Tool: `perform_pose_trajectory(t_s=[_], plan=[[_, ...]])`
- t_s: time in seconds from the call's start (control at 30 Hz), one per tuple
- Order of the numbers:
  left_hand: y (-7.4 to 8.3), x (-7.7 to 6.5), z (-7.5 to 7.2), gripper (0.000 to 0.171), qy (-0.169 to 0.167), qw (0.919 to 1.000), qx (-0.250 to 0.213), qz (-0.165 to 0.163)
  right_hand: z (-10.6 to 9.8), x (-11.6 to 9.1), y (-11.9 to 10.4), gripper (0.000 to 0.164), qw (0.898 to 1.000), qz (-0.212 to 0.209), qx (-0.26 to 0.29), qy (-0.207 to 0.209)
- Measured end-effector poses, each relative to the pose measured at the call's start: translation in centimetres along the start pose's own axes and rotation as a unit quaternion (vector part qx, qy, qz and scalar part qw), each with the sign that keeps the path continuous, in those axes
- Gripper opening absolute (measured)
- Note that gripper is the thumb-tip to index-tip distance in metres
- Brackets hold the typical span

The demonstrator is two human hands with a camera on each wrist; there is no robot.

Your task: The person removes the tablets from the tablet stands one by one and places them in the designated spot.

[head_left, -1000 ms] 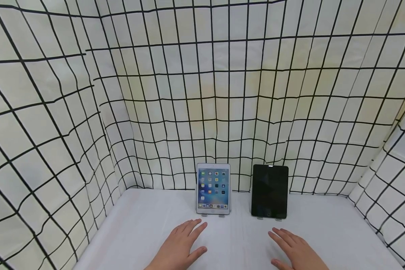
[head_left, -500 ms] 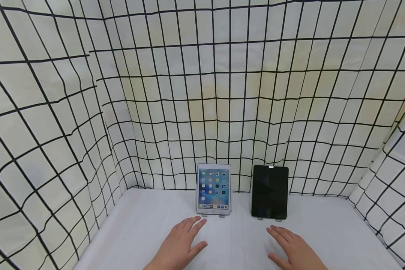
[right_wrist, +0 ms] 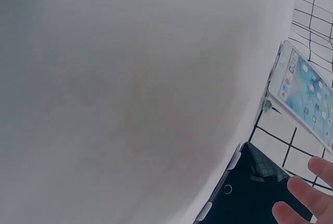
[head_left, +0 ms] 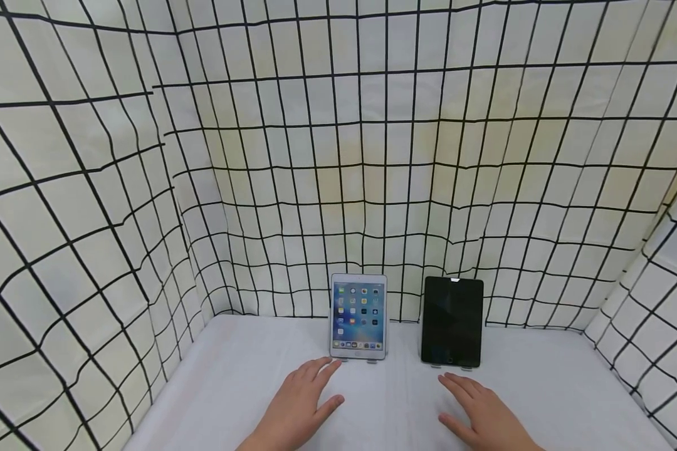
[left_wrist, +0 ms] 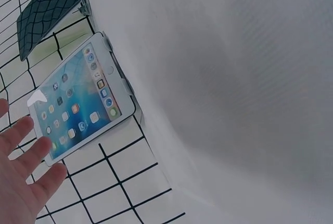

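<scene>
A white tablet point(head_left: 358, 316) with a lit screen of app icons leans upright on a small stand at the back of the table. To its right stands a black tablet point(head_left: 452, 321) with a dark screen, also propped on a stand. My left hand point(head_left: 296, 404) is in front of the white tablet, fingers extended and thumb spread, holding nothing. In front of the black tablet is my right hand point(head_left: 482, 413), its fingers likewise extended and nothing in it. The left wrist view shows the white tablet point(left_wrist: 80, 101) beyond the spread fingers point(left_wrist: 39, 153). Whether either hand touches the cloth, I cannot tell.
A white cloth point(head_left: 248, 351) covers the table. White walls with a black grid point(head_left: 316, 188) rise behind it and on both sides. Clear clips of the stands show under each tablet's lower edge.
Both hands have shifted slightly forward, toward the tablets, and the right hand also a little to the left. The tablets stand as before.
</scene>
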State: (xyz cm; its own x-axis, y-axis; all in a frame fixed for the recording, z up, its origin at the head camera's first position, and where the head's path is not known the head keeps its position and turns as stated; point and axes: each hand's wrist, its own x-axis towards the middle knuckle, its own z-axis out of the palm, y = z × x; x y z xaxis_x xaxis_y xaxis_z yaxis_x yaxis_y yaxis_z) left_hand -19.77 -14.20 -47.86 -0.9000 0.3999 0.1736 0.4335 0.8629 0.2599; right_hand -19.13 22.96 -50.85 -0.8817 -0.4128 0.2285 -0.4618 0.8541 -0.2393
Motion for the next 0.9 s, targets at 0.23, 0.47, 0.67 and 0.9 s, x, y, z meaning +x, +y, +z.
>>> perform_pose_trajectory(t_s=[0.23,0.47,0.67,0.9], plan=[[-0.8,0.4,0.0,0.076,0.022,0.9987,-0.038,-0.027,0.5,1.5,-0.7,0.067,0.996,0.065,0.059,-0.021],[-0.8,1.1,0.0,0.072,0.054,0.9967,-0.045,-0.042,0.8,2.9,-1.7,0.066,0.985,0.142,0.087,-0.036],[-0.8,1.8,-0.1,0.073,0.053,0.9941,-0.060,-0.074,1.1,4.3,-2.0,0.063,0.983,0.154,0.096,-0.013],[-1.2,2.6,0.2,0.068,0.060,0.9898,-0.074,-0.106,1.2,5.6,-2.5,0.056,0.983,0.154,0.101,-0.010]])
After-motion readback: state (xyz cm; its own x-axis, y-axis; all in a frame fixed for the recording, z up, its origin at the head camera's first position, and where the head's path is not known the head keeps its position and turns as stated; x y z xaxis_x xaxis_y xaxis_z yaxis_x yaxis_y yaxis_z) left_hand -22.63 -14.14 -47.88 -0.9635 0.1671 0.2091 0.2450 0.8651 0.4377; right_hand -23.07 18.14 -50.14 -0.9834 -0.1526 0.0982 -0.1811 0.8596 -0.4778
